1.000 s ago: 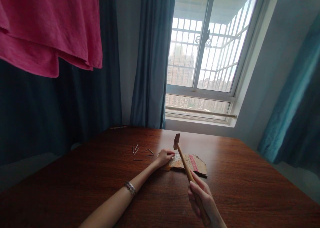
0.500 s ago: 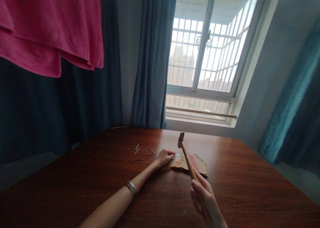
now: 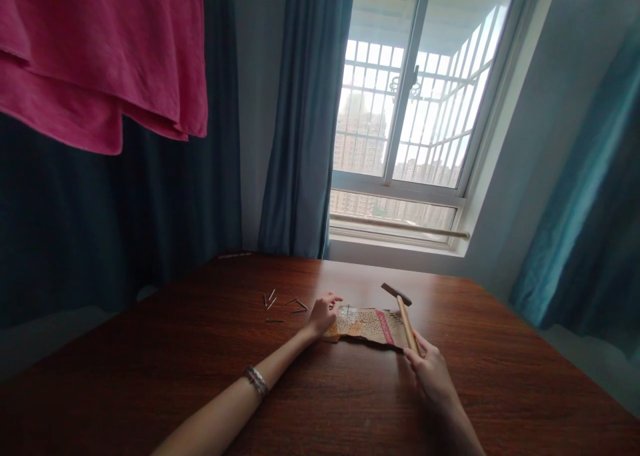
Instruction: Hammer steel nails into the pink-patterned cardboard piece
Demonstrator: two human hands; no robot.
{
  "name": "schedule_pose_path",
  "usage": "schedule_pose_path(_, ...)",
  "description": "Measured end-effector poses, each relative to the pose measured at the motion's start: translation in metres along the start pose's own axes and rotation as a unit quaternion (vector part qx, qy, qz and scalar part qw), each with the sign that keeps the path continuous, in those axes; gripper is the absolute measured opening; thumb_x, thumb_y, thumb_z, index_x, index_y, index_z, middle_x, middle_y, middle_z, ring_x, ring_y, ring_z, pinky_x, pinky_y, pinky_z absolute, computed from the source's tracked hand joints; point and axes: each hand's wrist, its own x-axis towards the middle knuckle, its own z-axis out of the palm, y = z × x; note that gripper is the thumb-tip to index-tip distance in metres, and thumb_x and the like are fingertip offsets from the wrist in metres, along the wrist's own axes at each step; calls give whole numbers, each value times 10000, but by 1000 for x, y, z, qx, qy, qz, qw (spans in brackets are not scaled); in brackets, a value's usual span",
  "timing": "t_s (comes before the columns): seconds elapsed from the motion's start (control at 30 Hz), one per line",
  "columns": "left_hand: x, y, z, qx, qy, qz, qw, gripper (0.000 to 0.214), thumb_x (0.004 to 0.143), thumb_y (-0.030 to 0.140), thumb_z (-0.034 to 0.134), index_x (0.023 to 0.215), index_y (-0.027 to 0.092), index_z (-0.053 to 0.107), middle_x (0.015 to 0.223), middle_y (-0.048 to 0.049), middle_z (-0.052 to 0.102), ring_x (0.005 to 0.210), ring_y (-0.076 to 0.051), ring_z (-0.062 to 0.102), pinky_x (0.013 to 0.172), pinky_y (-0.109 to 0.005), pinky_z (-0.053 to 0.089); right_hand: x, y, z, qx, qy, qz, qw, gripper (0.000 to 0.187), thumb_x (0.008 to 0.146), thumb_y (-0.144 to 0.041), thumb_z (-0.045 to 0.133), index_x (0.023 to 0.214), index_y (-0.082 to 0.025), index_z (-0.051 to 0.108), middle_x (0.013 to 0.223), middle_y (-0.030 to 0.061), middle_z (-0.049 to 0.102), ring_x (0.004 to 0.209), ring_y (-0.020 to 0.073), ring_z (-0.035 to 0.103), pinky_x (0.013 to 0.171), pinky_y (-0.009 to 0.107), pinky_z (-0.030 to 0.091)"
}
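My right hand (image 3: 431, 369) is wrapped round the wooden handle of a hammer (image 3: 407, 323). Its metal head is up at the far end, over the right end of a flat piece of patterned cardboard (image 3: 367, 325). At the cardboard's left end rests my left hand (image 3: 323, 315), fingers loosely stretched and apart, with nothing seen in them. Just right of those fingertips a thin nail (image 3: 349, 309) seems to stand upright in the cardboard. Several loose nails (image 3: 271, 303) lie on the table to the left of my left hand.
The brown wooden table (image 3: 200, 376) reaches back to the wall below a barred window (image 3: 400, 109). Blue curtains (image 3: 300, 143) hang behind it and at the right. A pink cloth (image 3: 110, 56) hangs at the upper left.
My right hand has swung the hammer rightward, away from the nail, and lowered it. My left fingers have let go of the nail and drawn back left.
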Motion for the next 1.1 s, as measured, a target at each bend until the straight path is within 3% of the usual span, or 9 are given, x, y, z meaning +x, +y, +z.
schedule_pose_path(0.1, -2, 1, -1, 45, -14, 23, 999, 242, 736, 133, 480, 873, 169, 676, 928, -55, 619, 896, -159, 559, 818, -257, 439, 8, 8, -18, -101, 19, -30, 994, 575, 707, -328, 473, 1242, -120, 517, 792, 57, 700, 675, 198, 644, 592, 229, 473)
schedule_pose_path(0.2, -4, 1, -2, 84, -57, 30, 994, 235, 742, 198, 513, 912, 179, 674, 958, -59, 629, 951, -182, 548, 882, -274, 408, 11, 12, -29, -159, 31, -37, 986, 574, 706, -309, 448, 1245, -124, 515, 948, 75, 694, 825, 208, 650, 690, 221, 468)
schedule_pose_path(0.4, -9, 4, -11, 124, -114, 56, 984, 320, 770, 395, 524, 1005, 214, 646, 1005, -62, 625, 969, -199, 548, 882, -281, 400, 13, 17, -35, -195, 30, -9, 980, 582, 698, -287, 443, 1258, -141, 504, 888, 56, 708, 824, 215, 659, 658, 226, 474)
schedule_pose_path(0.6, -11, 7, -20, 154, -142, 97, 973, 627, 616, 605, 616, 1101, 208, 608, 1069, -83, 602, 1008, -242, 524, 901, -323, 386, 15, 27, -33, -192, 11, -19, 981, 571, 700, -281, 453, 1251, -142, 510, 960, 72, 696, 912, 222, 635, 734, 233, 462)
schedule_pose_path(0.73, -11, 8, -22, 152, -156, 96, 971, 721, 546, 634, 651, 1127, 210, 598, 1105, -97, 589, 1034, -261, 510, 918, -338, 370, 17, 30, -32, -191, 9, -11, 981, 547, 691, -266, 469, 1216, -131, 538, 982, 79, 690, 930, 227, 627, 752, 234, 455)
schedule_pose_path(0.93, -11, 11, -23, 149, -163, 105, 970, 773, 503, 646, 671, 1134, 209, 590, 1121, -99, 584, 1033, -270, 507, 937, -347, 347, 17, 32, -31, -181, 14, 8, 983, 523, 698, -275, 465, 1194, -130, 545, 892, 71, 704, 803, 220, 658, 657, 234, 473)
schedule_pose_path(1.1, -11, 10, -23, 151, -168, 117, 967, 768, 518, 658, 655, 1134, 205, 587, 1128, -102, 581, 1039, -268, 502, 943, -345, 336, 22, 33, -31, -233, 15, 20, 972, 474, 701, -294, 481, 1127, -118, 591, 959, 101, 690, 881, 225, 639, 730, 237, 459)
